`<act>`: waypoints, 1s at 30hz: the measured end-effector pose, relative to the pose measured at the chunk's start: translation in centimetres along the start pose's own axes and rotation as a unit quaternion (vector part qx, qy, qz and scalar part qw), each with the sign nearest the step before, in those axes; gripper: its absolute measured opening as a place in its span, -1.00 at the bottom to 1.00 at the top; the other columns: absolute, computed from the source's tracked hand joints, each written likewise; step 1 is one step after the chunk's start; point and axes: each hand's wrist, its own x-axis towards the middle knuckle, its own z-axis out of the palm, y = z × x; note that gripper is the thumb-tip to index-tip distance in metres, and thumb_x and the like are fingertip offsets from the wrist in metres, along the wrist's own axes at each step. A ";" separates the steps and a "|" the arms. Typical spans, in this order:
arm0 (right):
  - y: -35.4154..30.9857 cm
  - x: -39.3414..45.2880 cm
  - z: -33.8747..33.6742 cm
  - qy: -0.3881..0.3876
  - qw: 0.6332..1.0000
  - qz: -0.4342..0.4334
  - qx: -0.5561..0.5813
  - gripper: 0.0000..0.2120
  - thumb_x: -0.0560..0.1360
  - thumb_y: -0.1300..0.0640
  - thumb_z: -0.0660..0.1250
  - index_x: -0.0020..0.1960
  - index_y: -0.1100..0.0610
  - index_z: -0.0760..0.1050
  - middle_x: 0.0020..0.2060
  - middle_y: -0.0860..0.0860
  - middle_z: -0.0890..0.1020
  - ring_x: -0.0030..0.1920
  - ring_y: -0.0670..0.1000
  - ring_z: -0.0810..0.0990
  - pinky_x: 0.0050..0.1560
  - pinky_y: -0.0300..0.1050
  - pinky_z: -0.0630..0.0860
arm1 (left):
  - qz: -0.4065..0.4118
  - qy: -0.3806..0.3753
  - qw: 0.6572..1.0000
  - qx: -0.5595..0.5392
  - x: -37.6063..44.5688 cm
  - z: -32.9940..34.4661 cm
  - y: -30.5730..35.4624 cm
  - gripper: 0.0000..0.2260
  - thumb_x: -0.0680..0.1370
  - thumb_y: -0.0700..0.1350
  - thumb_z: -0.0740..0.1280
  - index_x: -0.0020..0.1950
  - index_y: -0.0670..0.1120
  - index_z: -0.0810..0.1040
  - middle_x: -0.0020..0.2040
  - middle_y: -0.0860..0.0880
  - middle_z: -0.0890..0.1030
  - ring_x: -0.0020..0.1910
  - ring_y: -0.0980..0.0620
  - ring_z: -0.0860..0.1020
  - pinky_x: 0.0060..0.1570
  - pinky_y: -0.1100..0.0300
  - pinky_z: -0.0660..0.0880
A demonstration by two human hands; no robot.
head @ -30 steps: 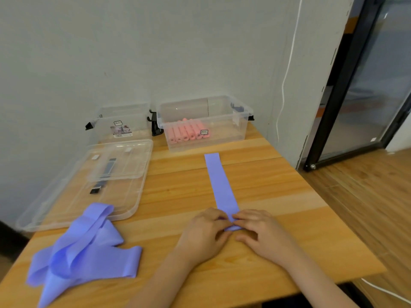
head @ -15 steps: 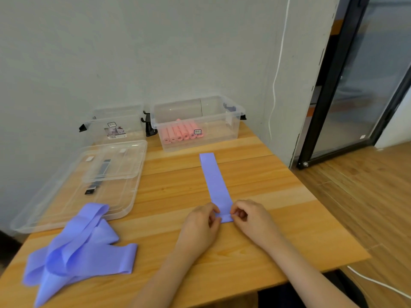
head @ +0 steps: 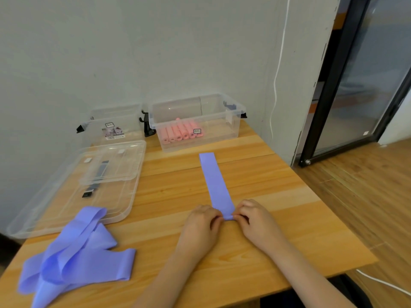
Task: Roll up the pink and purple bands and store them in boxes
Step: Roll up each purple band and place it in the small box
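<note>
**Two Hands Start Rolling a Purple Band**

A person sits at a wooden table [head: 289,236]. One purple band [head: 216,185] lies flat on the table, right in front of the person. It is long and thin. Its long way runs straight away from the person, toward the back of the table. The near end is at the hands. The far end stops a little short of the box with pink rolls [head: 231,127].

The left hand [head: 201,226] and the right hand [head: 259,221] sit side by side at the near end of the band. The fingers of both hands are curled, and the fingertips pinch that end, one hand at each corner. The end looks folded over into a tiny start of a roll. Both hands are just as close to the band, so neither one has to reach.

This looks like the very start of rolling this band. Because the band points away from the person, the roll would have to be pushed forward, away from the body. The hands would need to push evenly, or the roll could go crooked.

The pink rolls [head: 181,134] already lie in a row inside their box. Left of it stands an empty clear box [head: 115,123]. Two clear lids [head: 124,207] lie stacked on the left side of the table. A pile of purple bands [head: 75,250] waits at the near left, well apart from the hands. They are not rolled yet.
</note>
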 end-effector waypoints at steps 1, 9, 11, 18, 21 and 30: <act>0.0 0.3 0.0 0.003 1.000 0.008 0.006 -0.90 0.40 0.24 0.31 -0.19 0.16 0.61 -0.26 0.00 0.59 -0.17 -0.03 0.53 -0.11 -0.32 0.36 | -0.019 -0.001 1.000 -0.011 0.2 0.0 0.0 -0.92 0.42 -0.14 0.31 -0.19 -0.09 0.59 -0.28 -0.02 0.60 -0.28 -0.03 0.54 -0.24 0.29 0.31; 0.1 0.4 0.2 0.009 1.000 0.017 0.001 -0.98 0.38 0.26 0.42 -0.20 0.17 0.61 -0.19 0.00 0.57 -0.11 -0.04 0.51 -0.07 -0.23 0.40 | -0.031 0.032 0.999 0.030 0.5 0.7 -0.5 -0.92 0.33 -0.07 0.37 -0.25 -0.04 0.63 -0.28 0.04 0.55 -0.26 0.06 0.49 -0.23 0.30 0.34; 0.2 0.3 0.1 -0.001 1.000 0.011 0.002 -0.95 0.37 0.25 0.43 -0.17 0.19 0.62 -0.17 0.02 0.58 -0.09 -0.03 0.52 -0.05 -0.25 0.40 | -0.028 0.027 0.999 0.026 0.4 0.9 -0.7 -0.89 0.31 -0.04 0.40 -0.24 -0.04 0.65 -0.27 0.05 0.57 -0.24 0.08 0.48 -0.23 0.32 0.34; 0.0 1.5 0.2 0.015 0.998 0.061 0.029 -0.95 0.39 0.29 0.40 -0.18 0.17 0.61 -0.30 -0.05 0.53 -0.25 -0.11 0.47 -0.14 -0.26 0.38 | -0.073 0.030 0.997 -0.007 1.3 0.4 -0.2 -0.90 0.39 -0.18 0.37 -0.13 -0.07 0.63 -0.26 -0.01 0.62 -0.29 -0.02 0.57 -0.26 0.29 0.35; -0.2 1.6 0.2 0.031 0.994 0.091 0.044 -0.89 0.35 0.28 0.45 -0.20 0.11 0.55 -0.36 -0.10 0.50 -0.33 -0.15 0.44 -0.23 -0.28 0.38 | -0.051 0.033 0.998 0.019 1.2 0.6 -0.4 -0.89 0.35 -0.08 0.30 -0.26 -0.02 0.62 -0.34 0.03 0.55 -0.35 0.00 0.54 -0.33 0.22 0.40; 0.5 1.8 0.3 0.024 0.997 0.070 0.030 -0.95 0.37 0.31 0.42 -0.18 0.21 0.63 -0.21 0.03 0.59 -0.14 0.01 0.57 -0.05 -0.25 0.42 | -0.021 0.044 0.996 0.081 1.3 0.7 -0.7 -0.81 0.37 -0.09 0.25 -0.20 -0.04 0.66 -0.32 0.05 0.60 -0.36 0.02 0.57 -0.34 0.25 0.42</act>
